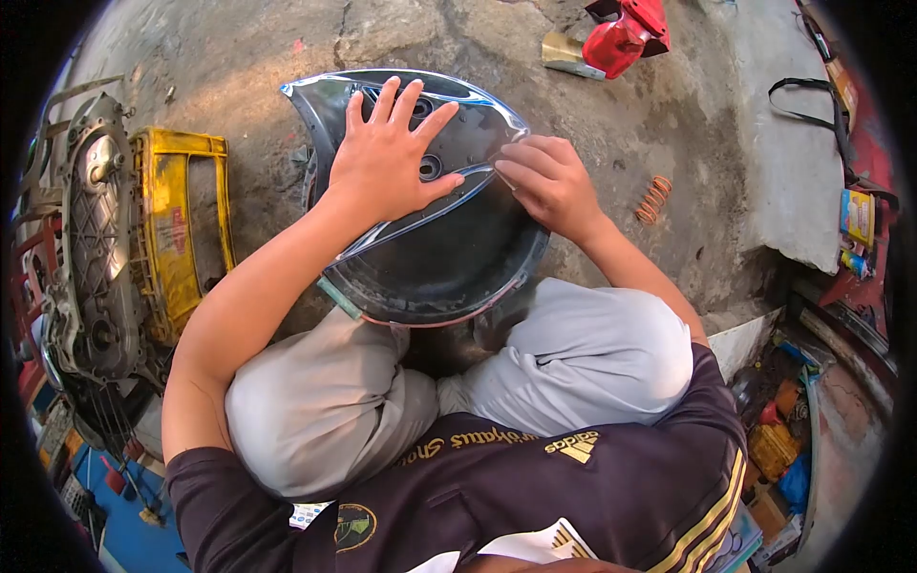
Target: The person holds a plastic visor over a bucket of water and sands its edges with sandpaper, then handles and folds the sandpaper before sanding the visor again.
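Observation:
A dark, glossy leaf-shaped panel [468,129] with shiny edges and round fittings lies across a black round basin [439,258]. It looks like a vehicle body cover and seems wet. My left hand [387,158] lies on the panel with its fingers spread, the thumb reaching toward the near edge. At the panel's right end is my right hand [549,181], its fingers curled together and pressed to the edge. The area by those fingertips is blurred, and whatever they pinch cannot be made out. The basin stands in front of my bent knees.
On the left stand a yellow plastic frame [177,229] and a metal engine casing [100,239]. A rusty coil spring [653,200] lies on the concrete floor to the right. Farther off is a red part with a metal cylinder [621,43]. Clutter fills a bin [812,401] at lower right.

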Demonstrator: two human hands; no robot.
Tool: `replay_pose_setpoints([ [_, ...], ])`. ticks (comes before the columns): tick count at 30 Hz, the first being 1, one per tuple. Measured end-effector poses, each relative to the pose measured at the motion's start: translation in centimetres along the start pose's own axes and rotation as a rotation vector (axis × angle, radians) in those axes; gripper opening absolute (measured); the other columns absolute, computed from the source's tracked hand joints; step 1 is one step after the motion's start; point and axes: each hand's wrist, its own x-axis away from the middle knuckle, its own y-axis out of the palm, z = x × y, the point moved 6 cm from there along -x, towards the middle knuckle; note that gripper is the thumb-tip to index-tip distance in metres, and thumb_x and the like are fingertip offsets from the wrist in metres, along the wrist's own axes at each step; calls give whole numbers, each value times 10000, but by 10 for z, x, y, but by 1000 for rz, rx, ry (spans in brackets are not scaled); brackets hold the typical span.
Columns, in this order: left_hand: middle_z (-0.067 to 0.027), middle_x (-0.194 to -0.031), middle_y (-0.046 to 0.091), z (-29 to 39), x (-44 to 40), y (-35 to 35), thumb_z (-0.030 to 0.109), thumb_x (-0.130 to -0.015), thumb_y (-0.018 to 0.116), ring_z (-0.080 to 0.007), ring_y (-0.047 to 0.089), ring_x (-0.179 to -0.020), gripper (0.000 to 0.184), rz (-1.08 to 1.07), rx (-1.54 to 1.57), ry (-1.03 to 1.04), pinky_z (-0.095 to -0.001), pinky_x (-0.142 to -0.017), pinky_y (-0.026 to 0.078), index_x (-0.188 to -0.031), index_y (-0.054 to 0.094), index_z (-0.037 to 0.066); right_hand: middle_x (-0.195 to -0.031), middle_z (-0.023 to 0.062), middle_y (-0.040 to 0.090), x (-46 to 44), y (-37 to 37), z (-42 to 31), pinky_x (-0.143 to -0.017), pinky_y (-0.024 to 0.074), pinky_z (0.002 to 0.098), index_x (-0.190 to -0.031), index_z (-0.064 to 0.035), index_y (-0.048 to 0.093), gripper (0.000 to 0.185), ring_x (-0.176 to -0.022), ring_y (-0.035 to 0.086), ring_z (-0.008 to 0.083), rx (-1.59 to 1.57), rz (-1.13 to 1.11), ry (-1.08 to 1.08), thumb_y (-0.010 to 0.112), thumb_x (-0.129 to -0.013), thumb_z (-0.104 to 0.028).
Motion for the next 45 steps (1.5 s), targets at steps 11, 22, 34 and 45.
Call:
replay_pose_setpoints([
  [11, -216, -1701, 428, -1, 1, -1, 713, -917, 734, -442, 365, -1604, 894, 29, 22, 12, -723, -1245, 299, -1656, 489, 274, -1301, 68, 767, -1, -8, 20, -1082, 554, 483, -1125, -84, 733, 391, -1266, 711, 313, 13, 63, 54, 858, -755, -63],
  [22, -235, -1675, 459, 1, 0, -1, 717, -929, 711, -460, 384, -1589, 882, 52, 17, 28, -727, -1237, 311, -1651, 506, 253, -1249, 78, 777, -1, 1, -14, -1042, 557, 474, -1107, -65, 702, 366, -1220, 720, 320, -57, -60, -143, 828, -765, -38],
  [34, -236, -1686, 446, 1, 1, -1, 725, -933, 698, -460, 376, -1594, 890, 50, 10, 26, -729, -1247, 296, -1659, 486, 255, -1260, 105, 779, -4, -10, 16, -1032, 574, 474, -1110, -54, 725, 291, -1201, 732, 327, 10, 61, 14, 770, -834, 28],
  [45, -219, -1696, 431, 1, 0, 0, 722, -935, 702, -443, 358, -1605, 887, 31, 12, 10, -724, -1253, 289, -1663, 479, 267, -1212, 75, 781, -11, -5, -8, -1016, 579, 472, -1043, -61, 703, 263, -1196, 728, 300, 18, 7, -97, 783, -797, -9],
])
